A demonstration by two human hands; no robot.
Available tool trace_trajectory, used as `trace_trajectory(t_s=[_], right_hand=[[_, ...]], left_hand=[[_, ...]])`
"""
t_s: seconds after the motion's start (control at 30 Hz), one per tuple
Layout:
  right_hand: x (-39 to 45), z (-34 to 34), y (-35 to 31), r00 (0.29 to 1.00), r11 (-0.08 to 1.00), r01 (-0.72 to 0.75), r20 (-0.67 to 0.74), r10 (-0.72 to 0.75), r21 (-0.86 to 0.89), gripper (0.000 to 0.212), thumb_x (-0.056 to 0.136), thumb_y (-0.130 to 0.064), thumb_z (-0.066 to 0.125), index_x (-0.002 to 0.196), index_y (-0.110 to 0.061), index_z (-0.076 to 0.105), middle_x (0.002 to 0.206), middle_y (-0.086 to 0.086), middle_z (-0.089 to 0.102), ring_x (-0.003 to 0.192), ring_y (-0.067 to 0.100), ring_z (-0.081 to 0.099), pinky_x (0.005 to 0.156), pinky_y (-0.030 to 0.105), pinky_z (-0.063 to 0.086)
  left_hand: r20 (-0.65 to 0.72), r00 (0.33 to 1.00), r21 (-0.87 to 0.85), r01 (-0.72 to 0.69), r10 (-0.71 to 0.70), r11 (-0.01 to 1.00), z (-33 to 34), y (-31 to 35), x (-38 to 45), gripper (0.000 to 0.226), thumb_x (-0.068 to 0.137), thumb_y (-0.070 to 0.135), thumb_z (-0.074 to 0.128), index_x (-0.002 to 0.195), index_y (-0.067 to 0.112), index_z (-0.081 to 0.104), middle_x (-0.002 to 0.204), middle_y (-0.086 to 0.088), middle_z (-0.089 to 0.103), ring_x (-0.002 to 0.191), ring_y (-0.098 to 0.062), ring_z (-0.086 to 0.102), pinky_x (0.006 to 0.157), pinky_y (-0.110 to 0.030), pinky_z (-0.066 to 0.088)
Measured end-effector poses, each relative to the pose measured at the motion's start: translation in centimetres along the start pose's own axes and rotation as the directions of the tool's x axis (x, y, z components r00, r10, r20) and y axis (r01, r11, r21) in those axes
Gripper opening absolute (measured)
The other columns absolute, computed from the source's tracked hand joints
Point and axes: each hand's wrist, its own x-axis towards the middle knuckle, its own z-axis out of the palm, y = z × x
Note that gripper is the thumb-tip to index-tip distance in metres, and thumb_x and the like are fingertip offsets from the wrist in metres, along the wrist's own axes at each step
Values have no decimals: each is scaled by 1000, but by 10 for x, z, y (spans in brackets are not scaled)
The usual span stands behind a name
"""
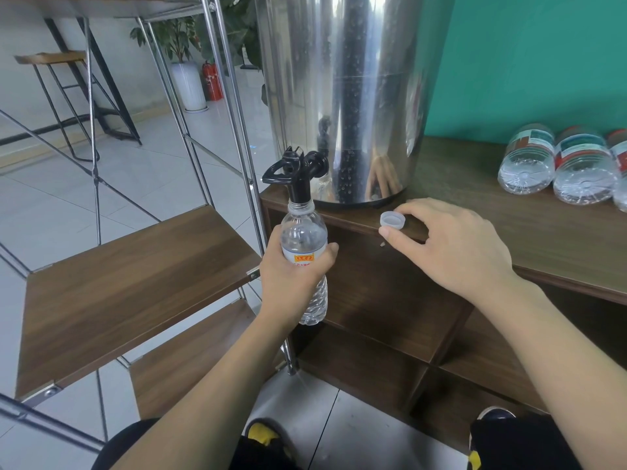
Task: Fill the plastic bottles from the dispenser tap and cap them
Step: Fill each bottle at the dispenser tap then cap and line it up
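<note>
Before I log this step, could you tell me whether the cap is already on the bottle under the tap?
No, the cap sits on the cabinet edge at the right hand, off the bottle.

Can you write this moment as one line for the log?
left hand: holds bottle under tap | right hand: pinches cap

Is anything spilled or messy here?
No spill shows. The only odd bit: three bottles lie on their sides on the counter, not standing. The left hand holds a bottle straight under the tap.
</note>
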Motion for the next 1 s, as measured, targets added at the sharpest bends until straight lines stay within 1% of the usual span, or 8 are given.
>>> trace_trajectory(t_s=[0.1, 0.3, 0.4, 0.53, 0.67, 0.77, 1.0], right_hand=[[0, 0, 0, 1000, 1000, -5, 1, 5, 1, 38, 95, -68, 44, 111, -40, 65, 110, -18, 65, 96, 14, 60, 75, 27, 34], [0, 0, -1, 1000, 1000, 1, 3, -1, -4, 40, 94, -68, 45, 111, -38, 65, 110, -17, 66, 98, 16, 62, 75, 27, 36], [0, -1, -1, 1000, 1000, 0, 7, 0, -4, 42, 94, -68, 43, 112, -38, 65, 111, -17, 66, 99, 16, 62, 76, 28, 37], [0, -1, -1, 1000, 1000, -5, 5, 5, 1, 41, 94, -68, 44, 112, -39, 65, 112, -18, 66, 100, 16, 62, 76, 28, 35], [0, 0, -1, 1000, 1000, -6, 4, 6, -5, 41, 94, -69, 43, 112, -39, 66, 111, -18, 66, 97, 14, 61, 74, 27, 35], [0, 1, 0, 1000, 1000, -22, 10, 23, -5, 40, 94, -69, 43, 112, -41, 65, 112, -19, 65, 98, 16, 61, 73, 28, 34], [1, 1, 0, 1000, 1000, -14, 6, 14, -15, 42, 94, -70, 43, 113, -39, 65, 112, -18, 66, 99, 16, 62, 73, 28, 36]], left_hand=[[2, 1000, 4, 2, -2, 1000, 0, 1, 0, 65, 68, 42, 85, 124, 21, 58, 111, 2, 70, 101, -19, 70, 95, -40, 59], [4, 1000, -5, 15, -15, 1000, 0, 1, -1, 63, 68, 40, 86, 122, 22, 59, 110, 2, 71, 100, -18, 71, 93, -40, 60], [1, 1000, -4, 8, -8, 1000, 1, 2, -1, 63, 68, 41, 85, 122, 21, 59, 109, 2, 71, 99, -18, 70, 93, -38, 59], [7, 1000, -2, 8, -8, 1000, 1, 2, -1, 64, 68, 42, 85, 122, 22, 59, 110, 3, 71, 100, -18, 70, 93, -37, 59], [8, 1000, 8, 12, -12, 1000, 1, 2, -1, 67, 68, 44, 85, 125, 21, 58, 114, 1, 70, 103, -20, 70, 96, -41, 59], [6, 1000, 17, 8, -8, 1000, 1, 2, -1, 68, 68, 45, 85, 126, 20, 58, 114, 1, 71, 104, -20, 70, 96, -44, 59], [11, 1000, 12, 6, -6, 1000, 1, 2, -1, 66, 69, 43, 86, 126, 21, 58, 113, 1, 71, 102, -19, 70, 95, -42, 59]])
